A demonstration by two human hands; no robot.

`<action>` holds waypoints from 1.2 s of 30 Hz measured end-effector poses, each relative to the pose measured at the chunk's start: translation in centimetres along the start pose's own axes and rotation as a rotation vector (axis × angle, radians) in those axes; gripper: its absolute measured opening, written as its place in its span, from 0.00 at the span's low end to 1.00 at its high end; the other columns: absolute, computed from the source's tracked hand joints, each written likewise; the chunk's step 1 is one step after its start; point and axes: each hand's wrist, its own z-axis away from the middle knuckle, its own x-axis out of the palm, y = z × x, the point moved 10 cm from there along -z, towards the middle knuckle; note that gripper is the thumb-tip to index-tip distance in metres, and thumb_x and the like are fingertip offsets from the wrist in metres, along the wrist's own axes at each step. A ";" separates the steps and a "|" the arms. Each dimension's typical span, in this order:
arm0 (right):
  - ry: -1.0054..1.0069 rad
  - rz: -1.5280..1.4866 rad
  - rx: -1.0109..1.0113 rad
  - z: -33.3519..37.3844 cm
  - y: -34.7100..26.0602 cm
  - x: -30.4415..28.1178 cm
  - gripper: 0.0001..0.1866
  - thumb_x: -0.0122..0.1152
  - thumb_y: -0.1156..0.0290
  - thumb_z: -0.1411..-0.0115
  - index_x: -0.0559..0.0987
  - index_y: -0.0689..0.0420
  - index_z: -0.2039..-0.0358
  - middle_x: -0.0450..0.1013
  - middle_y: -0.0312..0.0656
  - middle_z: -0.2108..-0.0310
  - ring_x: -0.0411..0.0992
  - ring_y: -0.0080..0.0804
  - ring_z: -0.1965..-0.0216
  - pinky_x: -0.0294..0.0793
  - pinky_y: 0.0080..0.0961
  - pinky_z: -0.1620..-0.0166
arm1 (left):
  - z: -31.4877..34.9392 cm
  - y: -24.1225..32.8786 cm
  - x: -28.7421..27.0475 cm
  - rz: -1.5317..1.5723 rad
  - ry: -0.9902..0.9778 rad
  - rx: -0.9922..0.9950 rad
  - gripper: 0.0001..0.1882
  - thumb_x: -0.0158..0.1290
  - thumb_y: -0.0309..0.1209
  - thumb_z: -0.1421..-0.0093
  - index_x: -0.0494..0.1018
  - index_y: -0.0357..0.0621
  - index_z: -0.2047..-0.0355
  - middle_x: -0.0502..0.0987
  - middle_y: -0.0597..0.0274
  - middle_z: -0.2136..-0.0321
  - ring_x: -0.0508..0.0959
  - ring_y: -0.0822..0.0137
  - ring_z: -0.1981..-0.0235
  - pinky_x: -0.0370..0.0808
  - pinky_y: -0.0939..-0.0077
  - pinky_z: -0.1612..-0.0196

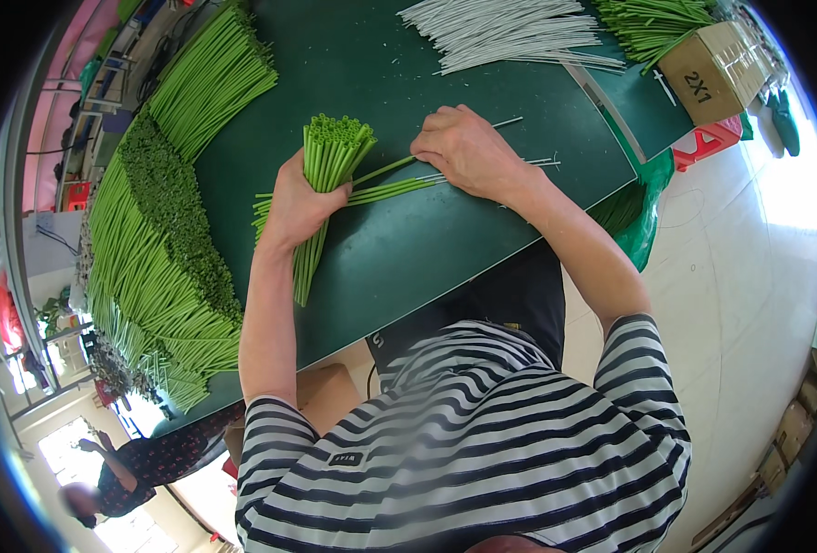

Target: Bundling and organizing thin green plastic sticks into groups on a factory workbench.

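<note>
Clasping a bundle of green tubes (337, 152) over the table (408, 249), the left hand (295, 205) conceals its middle; the right hand (459, 152) pinches a single tube (382, 172) near one end, exact contact hidden.

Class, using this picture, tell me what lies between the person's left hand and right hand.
In the head view, a few thin green straws stretch between the left hand and the right hand, over the dark green table.
</note>
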 end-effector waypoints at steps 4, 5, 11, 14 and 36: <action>-0.042 0.039 -0.022 0.3 -0.6 0.1 0.03 0.68 0.73 0.37 0.86 0.57 0.65 0.77 0.40 0.66 0.75 0.43 0.57 0.74 0.40 0.50 | -0.2 -0.3 0.1 0.020 -0.032 -0.032 0.18 0.64 0.21 0.47 0.77 0.34 0.55 0.82 0.62 0.65 0.80 0.72 0.64 0.78 0.74 0.57; -0.056 0.064 -0.042 0.5 -0.9 0.1 0.03 0.68 0.73 0.38 0.87 0.57 0.65 0.77 0.40 0.66 0.75 0.43 0.57 0.74 0.40 0.50 | -0.2 -0.2 0.1 0.022 -0.035 -0.031 0.18 0.64 0.21 0.47 0.77 0.34 0.55 0.82 0.62 0.65 0.80 0.72 0.64 0.78 0.74 0.57; -0.052 0.021 -0.051 0.0 -0.3 -0.1 0.04 0.68 0.70 0.39 0.87 0.55 0.66 0.78 0.41 0.66 0.76 0.43 0.56 0.75 0.39 0.50 | 0.0 0.2 0.5 0.081 -0.071 -0.045 0.20 0.63 0.19 0.48 0.76 0.33 0.53 0.83 0.61 0.64 0.82 0.71 0.62 0.80 0.73 0.54; -0.022 0.109 -0.043 -0.6 1.9 -2.3 0.05 0.69 0.69 0.39 0.87 0.55 0.65 0.78 0.42 0.66 0.76 0.45 0.57 0.77 0.39 0.51 | 0.0 0.0 0.6 0.073 -0.087 -0.051 0.21 0.63 0.20 0.47 0.76 0.32 0.51 0.83 0.59 0.62 0.82 0.70 0.61 0.79 0.72 0.52; 0.209 0.678 -0.013 -2.2 10.1 -7.1 0.13 0.65 0.82 0.49 0.83 0.57 0.61 0.77 0.40 0.56 0.73 0.41 0.47 0.73 0.40 0.44 | -0.5 -1.3 -0.1 0.177 -0.046 -0.094 0.28 0.66 0.21 0.49 0.76 0.30 0.45 0.83 0.58 0.55 0.81 0.69 0.56 0.77 0.72 0.48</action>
